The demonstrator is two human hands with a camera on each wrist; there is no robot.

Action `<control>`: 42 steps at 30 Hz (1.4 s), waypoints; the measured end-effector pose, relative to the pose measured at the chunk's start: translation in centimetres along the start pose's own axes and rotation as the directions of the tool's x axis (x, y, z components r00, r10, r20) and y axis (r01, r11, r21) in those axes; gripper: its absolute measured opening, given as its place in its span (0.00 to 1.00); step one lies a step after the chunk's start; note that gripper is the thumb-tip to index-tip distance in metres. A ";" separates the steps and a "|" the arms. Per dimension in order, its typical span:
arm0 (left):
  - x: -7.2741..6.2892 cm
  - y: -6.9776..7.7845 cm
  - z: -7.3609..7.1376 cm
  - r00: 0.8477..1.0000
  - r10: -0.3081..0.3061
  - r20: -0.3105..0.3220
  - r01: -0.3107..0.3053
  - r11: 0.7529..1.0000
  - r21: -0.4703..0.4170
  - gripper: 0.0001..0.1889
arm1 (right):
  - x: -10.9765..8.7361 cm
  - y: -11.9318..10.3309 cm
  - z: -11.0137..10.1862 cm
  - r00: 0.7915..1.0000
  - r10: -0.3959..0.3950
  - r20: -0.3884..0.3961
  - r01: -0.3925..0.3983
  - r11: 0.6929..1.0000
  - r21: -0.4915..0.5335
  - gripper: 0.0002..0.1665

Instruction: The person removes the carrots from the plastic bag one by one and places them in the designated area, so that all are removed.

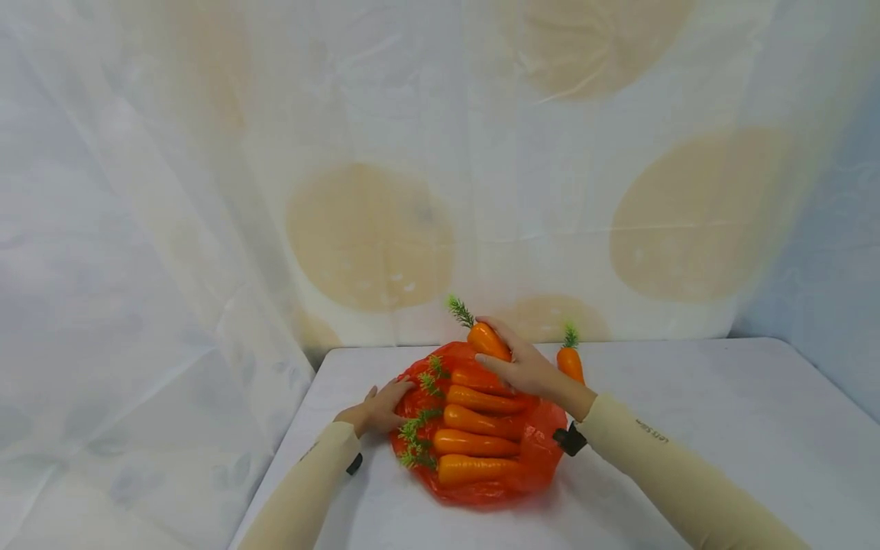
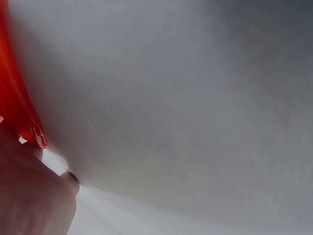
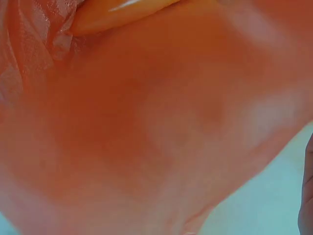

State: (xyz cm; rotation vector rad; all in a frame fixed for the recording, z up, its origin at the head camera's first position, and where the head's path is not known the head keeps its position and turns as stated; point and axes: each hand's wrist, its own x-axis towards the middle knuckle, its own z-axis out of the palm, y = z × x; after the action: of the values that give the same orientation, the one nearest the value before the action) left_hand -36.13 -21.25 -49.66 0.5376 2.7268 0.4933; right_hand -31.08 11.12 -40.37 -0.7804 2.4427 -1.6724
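Note:
My right hand (image 1: 524,368) holds a carrot (image 1: 490,341) with a green leafy top above the far part of a red plastic bag (image 1: 464,495). Several more carrots (image 1: 479,444) lie side by side on the spread bag, their tops toward the left. At the bag's left edge rests my left hand (image 1: 383,407), its fingers reaching onto the plastic. In the left wrist view the left hand (image 2: 34,196) is at the lower left, against the red bag (image 2: 17,93). The right wrist view is mostly filled by blurred red bag (image 3: 146,122), with part of a carrot (image 3: 117,13) at the top.
Another carrot (image 1: 570,362) lies on the white table (image 1: 694,428) to the right of the bag, partly behind the right forearm. A patterned curtain (image 1: 522,191) hangs behind the table, and more pale cloth (image 1: 137,305) hangs at the left.

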 end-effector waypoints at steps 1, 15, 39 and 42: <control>0.0 0.0 0.0 1.000 -0.002 0.000 0.002 1.000 -0.004 0.40 | 0.0 -0.1 -0.1 1.000 0.004 -0.009 -0.004 1.000 -0.001 0.39; -0.3 0.0 0.0 1.000 -0.025 0.013 0.025 1.000 0.001 0.39 | 0.0 0.9 -2.6 0.995 0.013 -0.100 -0.011 1.000 0.022 0.38; -0.1 0.4 0.4 1.000 0.003 0.004 -0.003 1.000 0.010 0.39 | -2.0 5.8 -7.1 0.962 0.116 -0.246 -0.127 0.991 -0.029 0.38; 0.2 0.2 0.5 1.000 0.003 -0.004 -0.003 1.000 0.011 0.39 | -2.2 6.2 -7.5 0.957 0.120 -0.265 -0.139 0.989 -0.052 0.39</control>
State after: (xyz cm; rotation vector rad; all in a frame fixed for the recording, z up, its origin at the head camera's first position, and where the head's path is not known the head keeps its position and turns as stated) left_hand -36.06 -20.88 -50.10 0.5449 2.7342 0.4805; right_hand -34.00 20.15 -43.36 -0.4161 2.6706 -1.7474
